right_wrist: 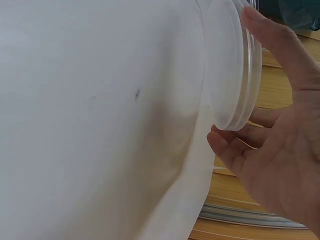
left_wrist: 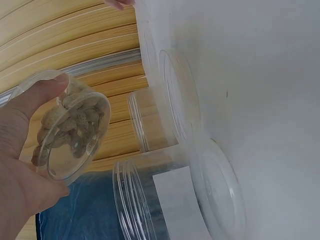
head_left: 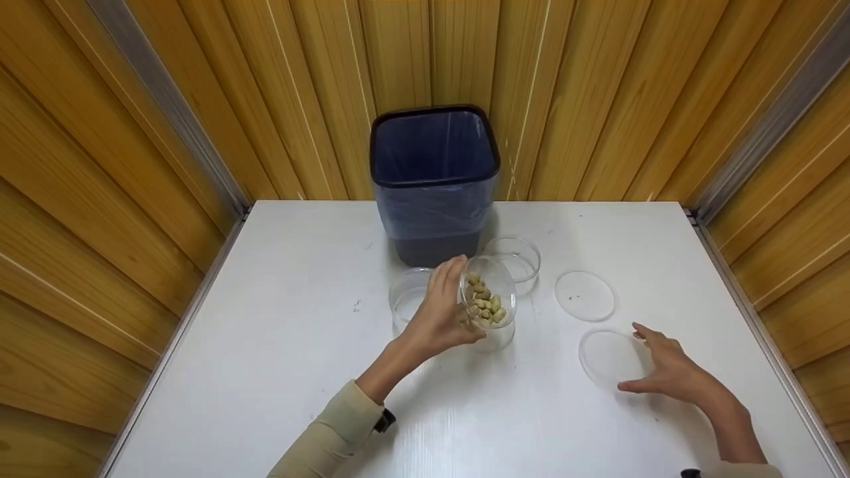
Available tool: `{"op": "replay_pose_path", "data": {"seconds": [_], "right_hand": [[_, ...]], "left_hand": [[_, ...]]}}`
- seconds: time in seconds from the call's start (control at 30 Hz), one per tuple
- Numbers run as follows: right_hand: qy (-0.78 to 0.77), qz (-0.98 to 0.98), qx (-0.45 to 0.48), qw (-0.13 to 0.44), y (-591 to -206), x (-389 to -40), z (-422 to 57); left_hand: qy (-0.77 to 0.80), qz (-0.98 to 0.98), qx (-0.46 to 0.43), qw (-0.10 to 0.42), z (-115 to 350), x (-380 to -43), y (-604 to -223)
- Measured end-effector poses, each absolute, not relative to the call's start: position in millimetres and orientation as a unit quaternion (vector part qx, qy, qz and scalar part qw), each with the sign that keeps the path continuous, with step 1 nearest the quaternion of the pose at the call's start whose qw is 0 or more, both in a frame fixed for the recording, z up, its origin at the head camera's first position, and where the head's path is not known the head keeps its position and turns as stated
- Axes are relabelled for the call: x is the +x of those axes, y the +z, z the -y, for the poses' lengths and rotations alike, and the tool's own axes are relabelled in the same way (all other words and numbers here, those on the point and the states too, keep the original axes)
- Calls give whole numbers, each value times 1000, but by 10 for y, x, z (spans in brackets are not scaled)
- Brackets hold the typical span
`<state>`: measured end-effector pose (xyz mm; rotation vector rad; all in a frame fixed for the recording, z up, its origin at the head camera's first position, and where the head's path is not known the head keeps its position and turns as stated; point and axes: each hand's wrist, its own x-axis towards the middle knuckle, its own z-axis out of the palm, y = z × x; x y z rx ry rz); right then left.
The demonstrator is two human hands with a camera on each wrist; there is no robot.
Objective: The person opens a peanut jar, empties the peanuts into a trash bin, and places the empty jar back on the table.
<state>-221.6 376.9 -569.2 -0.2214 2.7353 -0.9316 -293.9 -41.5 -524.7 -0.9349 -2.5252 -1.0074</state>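
My left hand [head_left: 438,315] grips a clear plastic jar [left_wrist: 82,135] around its side, with the thumb over the wall in the left wrist view. The jar is tilted above the table, and several unshelled peanuts [head_left: 488,307] lie inside it. At the right, my right hand [head_left: 671,365] is spread beside a round translucent lid [head_left: 607,355]. In the right wrist view its thumb overlaps the upper rim of the lid [right_wrist: 232,70], while the fingers lie right at the lower edge.
Two clear jars stand on the white table [head_left: 265,345], one partly behind my left hand [head_left: 405,295] and one farther back [head_left: 521,255]. A bin [head_left: 435,212] lined with a blue bag stands at the back. Another lid [head_left: 584,295] lies at the right. Wood-look walls [head_left: 299,99] surround the table.
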Motion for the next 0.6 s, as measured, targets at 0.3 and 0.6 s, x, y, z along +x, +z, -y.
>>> {"op": "replay_pose_path", "data": {"seconds": [0.3, 0.6], "right_hand": [[-285, -945, -91, 131, -5758, -2190, -3682], [-259, -952, -88, 134, -5794, -2274, -3596]], "left_hand": [[-342, 874, -320, 129, 428, -2937, -5248], [-340, 879, -313, 121, 438, -2933, -5256]]}}
